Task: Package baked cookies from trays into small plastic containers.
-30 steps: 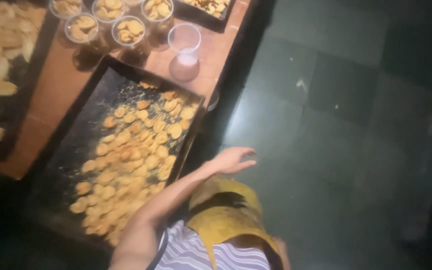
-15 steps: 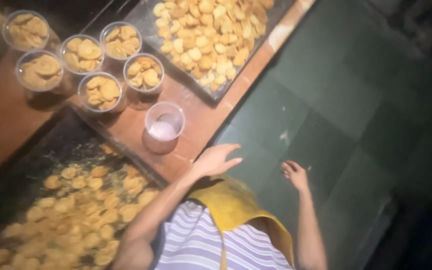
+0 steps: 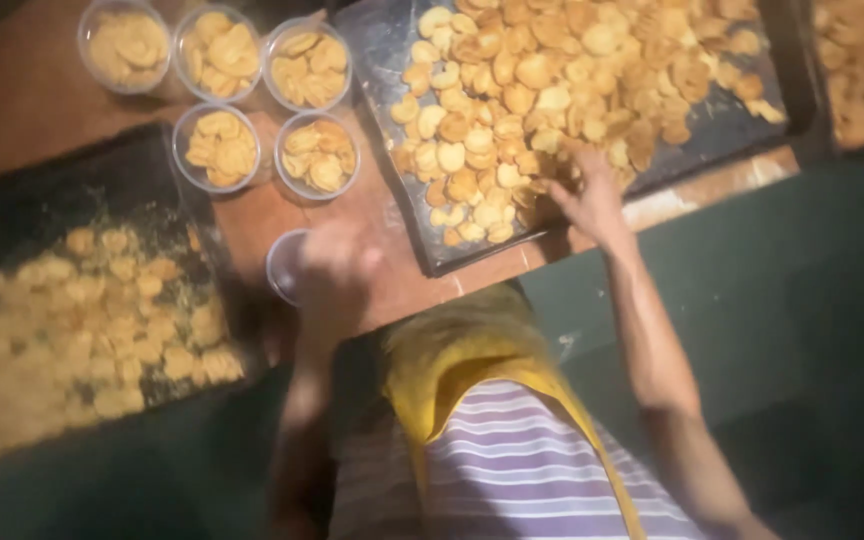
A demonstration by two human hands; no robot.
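Starting at the left, a dark tray (image 3: 12, 215) of biscuits lies on the brown surface (image 3: 22, 110), with five filled tubs (image 3: 222, 150) behind. Left hand (image 3: 337, 270) wraps its fingers closed around an empty clear cup (image 3: 282, 265), steadying it upright. Right hand (image 3: 587, 195) rests on the second tray (image 3: 392, 190), fingers pinching biscuits (image 3: 542, 190) near its front edge, within easy reach of the cup.

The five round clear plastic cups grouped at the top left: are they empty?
No: each of the five round clear plastic cups holds golden biscuits, beside the dark baking tray.
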